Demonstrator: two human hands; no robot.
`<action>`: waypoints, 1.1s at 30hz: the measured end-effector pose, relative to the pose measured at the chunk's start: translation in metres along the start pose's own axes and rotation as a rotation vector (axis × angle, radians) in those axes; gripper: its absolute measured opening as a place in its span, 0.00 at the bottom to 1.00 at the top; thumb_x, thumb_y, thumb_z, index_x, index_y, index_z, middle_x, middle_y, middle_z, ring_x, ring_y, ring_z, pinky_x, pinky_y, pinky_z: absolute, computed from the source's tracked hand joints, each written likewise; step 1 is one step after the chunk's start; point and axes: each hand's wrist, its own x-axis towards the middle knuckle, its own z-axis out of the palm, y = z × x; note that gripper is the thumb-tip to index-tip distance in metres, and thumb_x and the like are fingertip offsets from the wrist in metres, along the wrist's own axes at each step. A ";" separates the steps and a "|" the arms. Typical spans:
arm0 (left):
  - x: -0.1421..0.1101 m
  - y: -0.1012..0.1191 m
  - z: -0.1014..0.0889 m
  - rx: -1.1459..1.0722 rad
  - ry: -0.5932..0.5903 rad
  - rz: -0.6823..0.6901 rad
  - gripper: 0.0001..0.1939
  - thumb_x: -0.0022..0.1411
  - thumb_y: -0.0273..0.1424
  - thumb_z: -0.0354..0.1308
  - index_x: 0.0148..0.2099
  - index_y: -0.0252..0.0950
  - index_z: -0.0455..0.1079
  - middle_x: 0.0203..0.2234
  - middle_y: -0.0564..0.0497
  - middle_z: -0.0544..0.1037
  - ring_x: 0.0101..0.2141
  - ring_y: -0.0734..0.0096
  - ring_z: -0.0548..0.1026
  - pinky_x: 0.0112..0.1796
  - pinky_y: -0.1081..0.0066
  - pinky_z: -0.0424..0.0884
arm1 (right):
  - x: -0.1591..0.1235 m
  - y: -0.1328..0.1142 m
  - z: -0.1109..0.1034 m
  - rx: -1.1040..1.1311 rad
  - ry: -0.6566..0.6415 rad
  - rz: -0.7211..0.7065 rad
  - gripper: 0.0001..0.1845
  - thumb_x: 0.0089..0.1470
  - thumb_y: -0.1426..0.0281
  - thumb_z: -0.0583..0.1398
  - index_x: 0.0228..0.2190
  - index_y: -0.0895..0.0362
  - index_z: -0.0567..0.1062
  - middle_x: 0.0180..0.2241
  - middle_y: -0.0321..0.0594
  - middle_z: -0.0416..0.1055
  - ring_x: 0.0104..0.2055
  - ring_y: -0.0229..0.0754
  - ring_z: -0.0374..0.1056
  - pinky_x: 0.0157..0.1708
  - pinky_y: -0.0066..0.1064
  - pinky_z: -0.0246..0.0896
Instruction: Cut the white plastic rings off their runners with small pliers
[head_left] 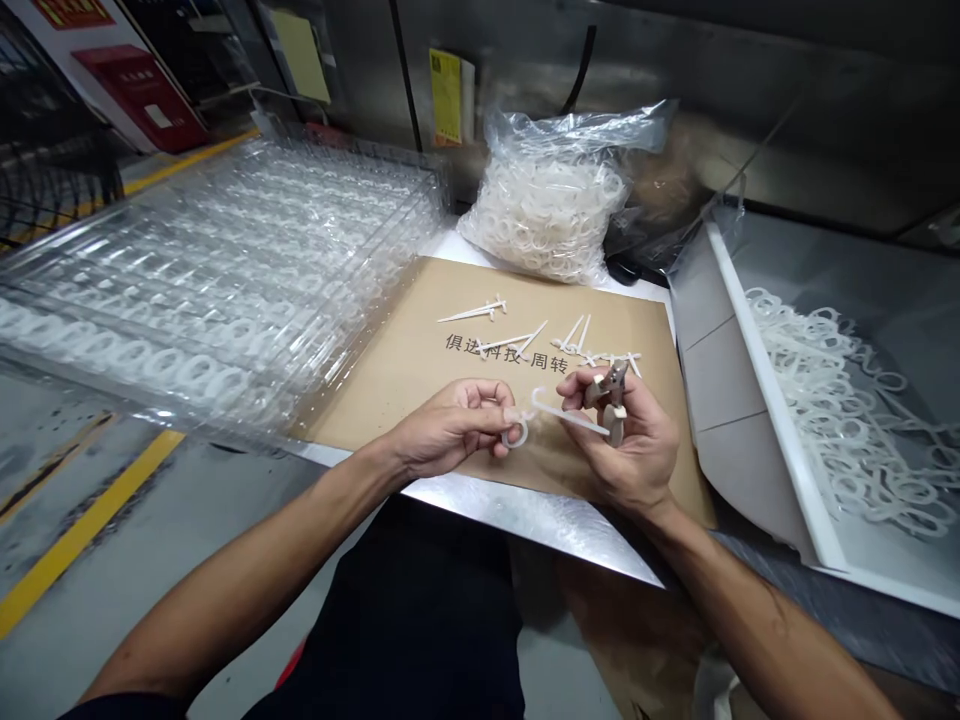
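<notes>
Fingers [495, 393] of left hand [450, 428] pinch white plastic ring [515, 436]; right-hand fingers [576, 385] clamp small pliers [615, 400], hooked plastic strip [566, 412] between hands.

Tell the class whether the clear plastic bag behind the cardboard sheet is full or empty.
Full: the clear plastic bag bulges with white plastic rings, packed up to its crumpled top.

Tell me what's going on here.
A person is working with bare hands over a cardboard sheet. The left hand pinches a small white plastic ring. The right hand holds small pliers, and a hooked white plastic piece reaches between the hands. Loose white plastic pieces lie on the sheet. Behind it sits a bag of white rings, with stacked clear trays to the left and a white-edged bin to the right.
</notes>
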 end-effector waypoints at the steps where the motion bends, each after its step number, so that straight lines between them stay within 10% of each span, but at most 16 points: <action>1: 0.000 -0.002 -0.001 -0.001 -0.018 -0.016 0.16 0.56 0.33 0.75 0.33 0.33 0.69 0.26 0.50 0.77 0.27 0.77 0.73 0.29 0.77 0.69 | -0.001 0.000 -0.001 -0.017 -0.007 -0.011 0.16 0.58 0.78 0.67 0.47 0.55 0.77 0.39 0.39 0.79 0.35 0.39 0.75 0.37 0.32 0.75; 19: 0.003 -0.005 -0.006 0.095 -0.074 -0.068 0.18 0.60 0.40 0.74 0.38 0.33 0.72 0.27 0.50 0.79 0.25 0.77 0.74 0.29 0.76 0.70 | -0.009 -0.001 -0.004 -0.155 -0.161 0.006 0.15 0.59 0.76 0.68 0.46 0.53 0.77 0.36 0.38 0.77 0.34 0.43 0.76 0.31 0.34 0.73; 33: -0.023 -0.045 0.014 0.979 0.374 0.735 0.10 0.64 0.28 0.68 0.46 0.37 0.74 0.35 0.51 0.78 0.33 0.73 0.75 0.35 0.72 0.74 | -0.012 -0.008 0.004 -0.193 -0.018 0.005 0.13 0.60 0.75 0.67 0.45 0.52 0.77 0.38 0.38 0.78 0.35 0.43 0.75 0.34 0.37 0.73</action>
